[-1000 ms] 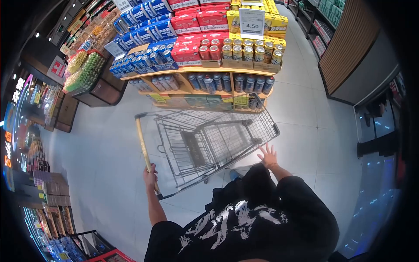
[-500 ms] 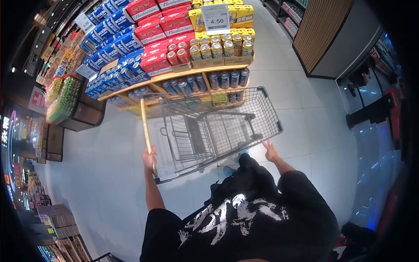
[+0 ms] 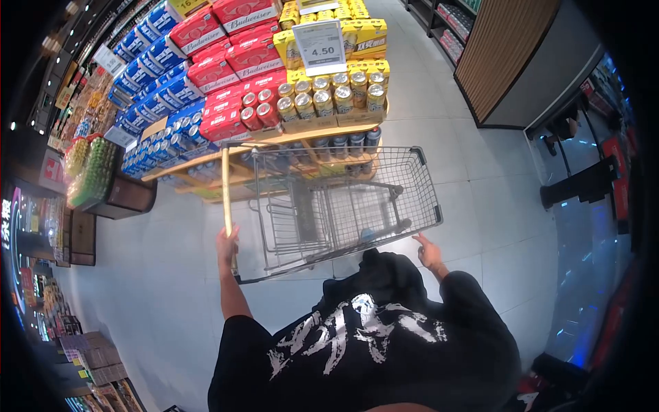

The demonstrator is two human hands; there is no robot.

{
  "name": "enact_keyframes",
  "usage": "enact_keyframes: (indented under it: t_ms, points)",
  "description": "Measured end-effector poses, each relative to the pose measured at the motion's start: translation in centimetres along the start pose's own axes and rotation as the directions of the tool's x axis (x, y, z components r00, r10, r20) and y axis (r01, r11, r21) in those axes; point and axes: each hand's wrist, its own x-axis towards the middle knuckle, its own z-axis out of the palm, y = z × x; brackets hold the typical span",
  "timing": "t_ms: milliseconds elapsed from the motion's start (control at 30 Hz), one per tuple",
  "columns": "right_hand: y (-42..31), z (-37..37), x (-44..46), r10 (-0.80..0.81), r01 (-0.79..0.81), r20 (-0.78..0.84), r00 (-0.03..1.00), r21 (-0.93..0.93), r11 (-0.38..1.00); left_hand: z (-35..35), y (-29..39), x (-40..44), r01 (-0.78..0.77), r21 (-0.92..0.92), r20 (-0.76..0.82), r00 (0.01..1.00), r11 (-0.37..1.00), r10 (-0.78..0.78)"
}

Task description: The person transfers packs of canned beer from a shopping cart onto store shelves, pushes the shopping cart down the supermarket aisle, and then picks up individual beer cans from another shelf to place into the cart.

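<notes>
Left hand (image 3: pixel 227 246) wraps the handlebar (image 3: pixel 226 185) of the shopping cart (image 3: pixel 306 218), likely its best hold; right hand (image 3: pixel 430 254) hangs spread. It looks stiff, light-rolling.

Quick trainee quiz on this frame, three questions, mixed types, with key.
1. Which hand holds the pale yellow bar handle of the grey wire shopping cart?
2. The large white rectangular price sign reads: A) 2.80 B) 4.50 C) 7.20
3. Fill in: the red rectangular Budweiser cartons are stacked between blue rectangular packs and ____ packs.

Key: 1. The left hand. 2. B. 3. Yellow.
</notes>
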Motion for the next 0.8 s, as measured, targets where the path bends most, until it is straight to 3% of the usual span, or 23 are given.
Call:
enact_keyframes:
  t_ms: [200,233,333,500,567,633,700,800]
  points:
    - [2.7,-0.7,6.2,0.023,-0.015,-0.384,0.923,0.023,1.0,0.9,-0.1,0.5,0.047,-0.014,-0.02,0.999,0.999,-0.047]
    - [3.4,-0.1,7.3,0.007,-0.046,-0.44,0.898,-0.077,0.996,1.0,0.0,-0.2,0.048,0.007,-0.044,0.998,0.999,-0.048]
    - [4.4,-0.5,9.6,0.175,-0.18,-0.169,0.97,-0.011,0.984,1.3,0.1,-1.2,0.056,0.048,-0.101,0.994,0.997,-0.051]
    - [2.1,-3.9,13.0,0.331,-0.338,-0.136,0.934,-0.028,0.941,1.2,-1.2,-1.6,0.069,0.09,-0.163,0.985,0.994,-0.053]
    - [1.1,-5.0,15.1,0.177,-0.182,-0.268,0.947,0.006,0.983,1.2,-2.6,-0.9,0.032,0.078,-0.181,0.983,0.996,-0.017]
    - [-0.3,-6.3,18.7,-0.007,0.02,-0.434,0.901,0.025,0.999,1.6,-1.7,-1.1,0.058,0.203,-0.237,0.971,0.977,-0.008]
    - [-3.3,-8.8,22.7,-0.086,0.175,-0.5,0.862,0.133,0.976,2.1,0.0,-2.1,0.103,0.329,-0.295,0.956,0.939,-0.001]
    - [-10.5,-14.4,26.8,-0.128,0.278,-0.529,0.839,0.214,0.936,2.7,1.7,-2.5,0.107,0.399,-0.322,0.946,0.911,0.03]
